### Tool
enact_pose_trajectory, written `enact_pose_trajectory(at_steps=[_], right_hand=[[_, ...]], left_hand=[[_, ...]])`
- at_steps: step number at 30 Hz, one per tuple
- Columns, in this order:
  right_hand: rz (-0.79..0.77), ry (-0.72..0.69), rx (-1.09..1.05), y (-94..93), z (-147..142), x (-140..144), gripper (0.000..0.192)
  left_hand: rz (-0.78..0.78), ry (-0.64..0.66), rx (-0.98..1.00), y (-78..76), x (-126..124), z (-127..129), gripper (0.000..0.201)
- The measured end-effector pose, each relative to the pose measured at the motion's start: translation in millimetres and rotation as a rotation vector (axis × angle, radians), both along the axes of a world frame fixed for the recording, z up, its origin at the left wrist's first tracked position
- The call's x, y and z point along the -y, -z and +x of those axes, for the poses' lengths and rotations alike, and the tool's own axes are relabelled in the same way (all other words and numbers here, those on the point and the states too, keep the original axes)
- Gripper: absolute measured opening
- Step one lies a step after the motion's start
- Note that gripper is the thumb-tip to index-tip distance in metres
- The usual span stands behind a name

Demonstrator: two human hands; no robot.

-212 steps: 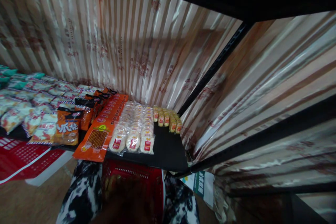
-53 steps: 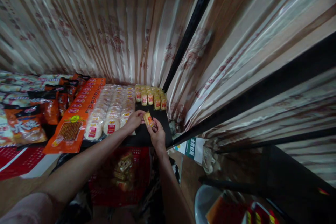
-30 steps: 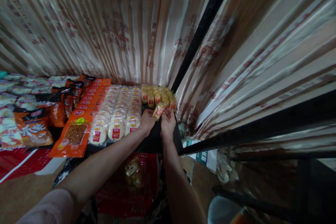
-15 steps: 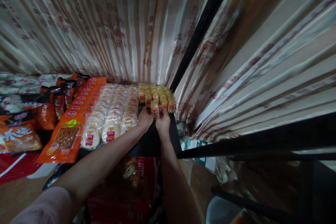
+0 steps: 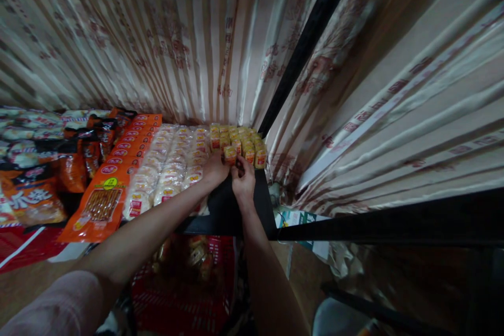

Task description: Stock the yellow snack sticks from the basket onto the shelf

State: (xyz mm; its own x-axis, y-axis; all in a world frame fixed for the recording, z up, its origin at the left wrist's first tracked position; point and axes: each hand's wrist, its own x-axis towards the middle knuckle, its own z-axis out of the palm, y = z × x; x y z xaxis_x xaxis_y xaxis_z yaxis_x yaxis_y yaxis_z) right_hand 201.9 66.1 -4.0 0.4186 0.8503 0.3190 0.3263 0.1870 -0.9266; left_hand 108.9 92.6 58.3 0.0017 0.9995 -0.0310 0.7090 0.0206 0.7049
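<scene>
A small yellow wrapped snack packet (image 5: 230, 155) with a red label stands at the front of a block of like packets (image 5: 247, 143). My left hand (image 5: 216, 169) is closed at its left side; the fingertips are partly hidden. My right hand (image 5: 243, 182) is at the packet's lower right, thumb and forefinger slightly apart, the forefinger close to its edge. Both hands are over the black shelf (image 5: 224, 210). Left of them are rows of clear-wrapped white round cakes (image 5: 167, 191) with red labels, partly covered by my left forearm.
Orange snack bags (image 5: 100, 199) and darker orange-black bags (image 5: 35, 199) lie farther left. A red basket (image 5: 181, 304) holding wrapped items sits below the shelf. A black post (image 5: 299, 58) rises at the back corner before patterned curtains (image 5: 189, 37). A black bar (image 5: 386, 215) extends right.
The packet between my hands is slightly higher and farther back, its front label more visible. My left hand has shifted left and back, and my right fingers have loosened. The view has shifted slightly.
</scene>
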Motion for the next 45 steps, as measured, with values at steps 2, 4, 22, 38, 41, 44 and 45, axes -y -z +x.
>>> enact_pose_trajectory(at_steps=[2,4,22,38,41,44,45], right_hand=[[0.02,-0.004,-0.014,-4.1,-3,1,0.038],[0.028,-0.031,-0.04,-6.9,-5,2,0.037],[-0.098,-0.294,-0.015,7.1,-14,-3,0.042],[-0.118,-0.236,0.008,11.3,-10,-2,0.032],[-0.12,-0.24,0.008,11.3,-10,-3,0.032],[-0.12,-0.231,0.0,11.2,-10,-3,0.032],[-0.119,-0.226,-0.002,11.1,-10,-4,0.031]], left_hand=[[0.053,0.001,-0.061,-7.4,-4,-10,0.026],[0.086,-0.034,-0.11,-14.3,-9,-20,0.022],[0.242,-0.003,0.01,-7.0,-49,-49,0.058],[0.194,0.135,-0.425,-4.4,-57,-51,0.057],[0.222,0.177,-0.451,-0.9,-63,-53,0.057],[0.3,0.254,-0.492,3.5,-69,-54,0.056],[0.318,0.285,-0.514,4.6,-71,-54,0.054]])
